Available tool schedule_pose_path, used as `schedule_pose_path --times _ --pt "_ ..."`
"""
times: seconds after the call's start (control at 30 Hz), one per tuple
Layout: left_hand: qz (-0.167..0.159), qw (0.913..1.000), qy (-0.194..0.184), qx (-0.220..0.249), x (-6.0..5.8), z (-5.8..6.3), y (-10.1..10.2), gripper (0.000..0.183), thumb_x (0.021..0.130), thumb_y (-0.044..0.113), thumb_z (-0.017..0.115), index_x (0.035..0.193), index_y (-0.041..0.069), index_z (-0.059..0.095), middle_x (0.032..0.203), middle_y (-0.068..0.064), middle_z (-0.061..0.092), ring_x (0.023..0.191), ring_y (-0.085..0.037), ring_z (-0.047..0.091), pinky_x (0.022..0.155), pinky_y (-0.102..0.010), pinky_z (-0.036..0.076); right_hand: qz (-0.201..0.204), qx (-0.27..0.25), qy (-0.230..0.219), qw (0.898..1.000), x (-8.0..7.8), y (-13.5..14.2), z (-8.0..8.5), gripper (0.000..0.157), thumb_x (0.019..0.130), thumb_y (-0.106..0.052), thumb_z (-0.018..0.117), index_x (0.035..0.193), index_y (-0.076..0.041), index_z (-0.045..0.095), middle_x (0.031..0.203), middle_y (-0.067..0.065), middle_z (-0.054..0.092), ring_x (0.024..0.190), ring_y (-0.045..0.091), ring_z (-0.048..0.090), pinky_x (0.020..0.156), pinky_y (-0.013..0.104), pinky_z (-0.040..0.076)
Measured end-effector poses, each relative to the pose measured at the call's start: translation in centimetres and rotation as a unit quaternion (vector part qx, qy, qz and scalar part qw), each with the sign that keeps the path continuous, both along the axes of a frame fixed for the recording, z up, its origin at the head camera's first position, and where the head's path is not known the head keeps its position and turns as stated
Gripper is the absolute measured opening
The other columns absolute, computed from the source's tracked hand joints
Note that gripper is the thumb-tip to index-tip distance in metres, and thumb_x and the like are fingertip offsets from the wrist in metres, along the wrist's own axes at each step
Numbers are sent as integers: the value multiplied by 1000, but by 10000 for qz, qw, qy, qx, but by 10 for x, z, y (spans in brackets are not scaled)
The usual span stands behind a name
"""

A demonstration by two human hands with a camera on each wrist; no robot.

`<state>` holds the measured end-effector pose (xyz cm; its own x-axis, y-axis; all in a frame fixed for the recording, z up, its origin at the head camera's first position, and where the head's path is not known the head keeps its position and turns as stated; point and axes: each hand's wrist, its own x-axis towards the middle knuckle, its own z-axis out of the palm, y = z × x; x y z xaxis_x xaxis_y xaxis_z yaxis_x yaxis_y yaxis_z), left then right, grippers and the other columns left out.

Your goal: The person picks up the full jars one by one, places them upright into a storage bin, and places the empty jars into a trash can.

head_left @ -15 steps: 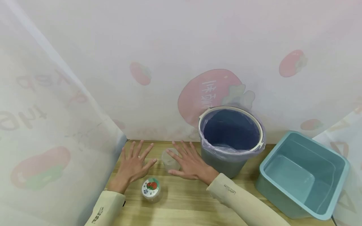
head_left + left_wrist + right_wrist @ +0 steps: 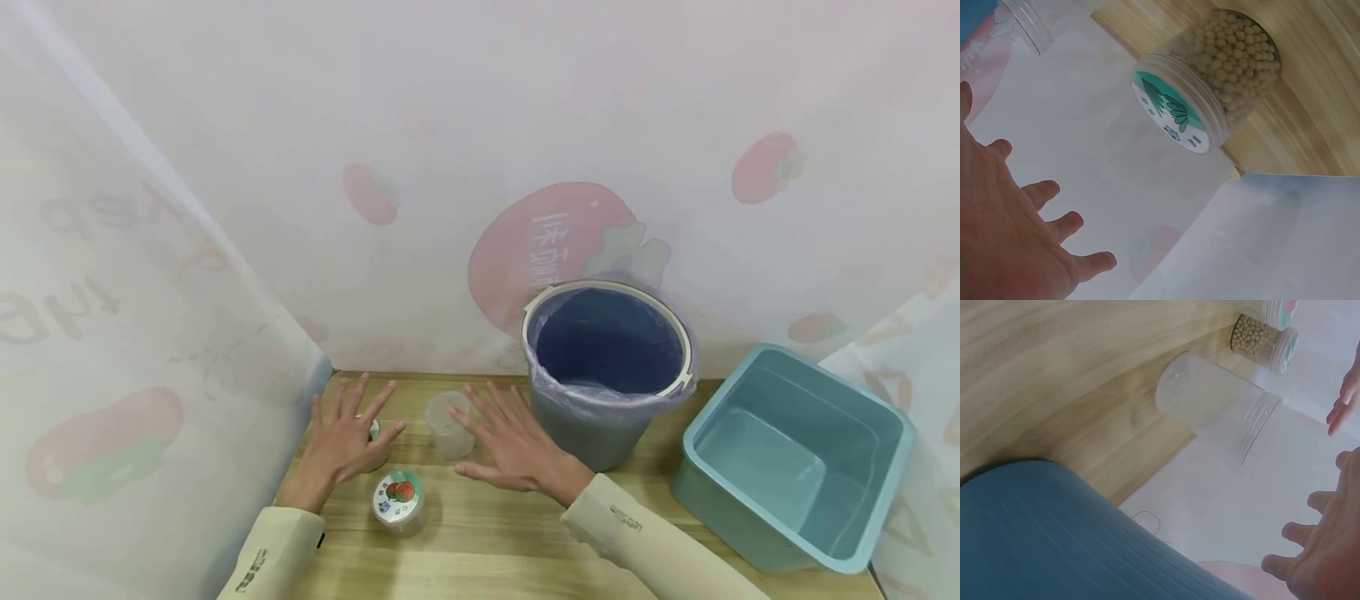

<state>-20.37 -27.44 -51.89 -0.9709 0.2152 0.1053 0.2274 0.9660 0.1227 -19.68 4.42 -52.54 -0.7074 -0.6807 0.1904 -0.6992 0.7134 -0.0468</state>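
My left hand (image 2: pixel 341 446) hovers with spread, straight fingers over a jar of round beige beans (image 2: pixel 1235 62), whose lid carries a green label. In the left wrist view the hand is apart from that jar. My right hand (image 2: pixel 521 446), fingers also spread, is held beside an open clear plastic jar (image 2: pixel 448 442); the right wrist view shows this jar upright, lidless and not touched. Nearer the person stands another jar (image 2: pixel 397 498), with tomatoes pictured on its lid; its contents are hard to make out. Both hands hold nothing.
A grey-blue bucket (image 2: pixel 585 433) lined with a thin purple bag stands right of the clear jar. Farther right is a teal rectangular basin (image 2: pixel 731 492). All stand on a wood-grain table (image 2: pixel 495 533), with printed white sheeting (image 2: pixel 420 275) behind and at the sides.
My left hand has shifted slightly left, showing more of the bean jar's lid. The right hand has drawn a little right and back, uncovering more of the clear jar. The view has shifted slightly.
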Motion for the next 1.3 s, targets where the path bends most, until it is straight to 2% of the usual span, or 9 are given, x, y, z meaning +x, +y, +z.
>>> schedule_pose_path --times 0.17,0.33,0.43,0.57,0.67,0.87,1.07,1.2,1.3 --pt "32 10000 19 -33 -4 -4 -5 75 94 74 38 159 41 18 168 -12 11 152 -45 4 110 -79 3 -32 -6 -110 9999 7 7 -3 80 95 -76 32 161 -37 7 168 2 -10 154 37 -1 119 65 9" --pt "29 10000 -13 -39 -6 -6 -8 75 95 73 41 159 40 19 167 -12 12 152 -45 4 109 -79 4 -21 -64 -48 10000 15 15 -7 81 95 -76 33 161 -36 11 169 3 -7 154 37 0 119 65 7" --pt "26 10000 10 -48 -7 -7 -9 75 95 72 42 159 41 18 167 -12 12 152 -45 5 109 -79 5 -18 -74 14 10000 20 20 -10 81 94 -77 31 161 -34 14 169 3 -6 154 38 2 119 66 10" --pt "49 10000 40 15 -8 -9 -11 76 94 72 44 159 40 20 167 -13 13 151 -47 7 108 -80 5 -26 -10 57 10000 27 25 -13 81 94 -79 25 161 -36 6 169 3 -6 153 39 3 118 67 12" --pt "62 10000 38 46 -10 -11 -13 77 94 72 43 159 39 21 167 -14 13 151 -48 7 108 -80 4 -46 -12 108 9999 32 29 -14 82 94 -78 29 160 -38 3 169 4 -5 153 40 5 118 67 14" --pt "86 10000 20 44 -14 -15 -16 77 94 72 44 159 43 16 167 -15 13 150 -49 7 107 -81 4 -44 50 289 9996 45 39 -14 82 93 -78 32 161 -37 7 169 3 -1 153 40 9 116 68 17" --pt "164 9998 -136 60 -17 -23 -24 80 92 74 44 159 44 12 167 -15 10 150 -49 6 108 -80 1 -58 -29 382 9992 55 48 -16 82 93 -75 40 161 -36 15 169 4 6 152 39 13 115 68 21" --pt "238 9993 -278 95 -18 -28 -31 81 92 73 45 160 42 12 166 -18 11 149 -53 7 108 -80 -1 -154 -1 312 9994 61 56 -16 81 93 -77 35 160 -38 12 169 3 5 152 38 13 114 68 23" --pt "312 9987 -373 149 -19 -34 -37 82 92 73 46 160 39 16 166 -20 11 148 -54 8 107 -81 3 -214 6 320 9993 66 62 -15 81 93 -78 32 160 -39 10 169 3 7 152 39 17 114 68 25"
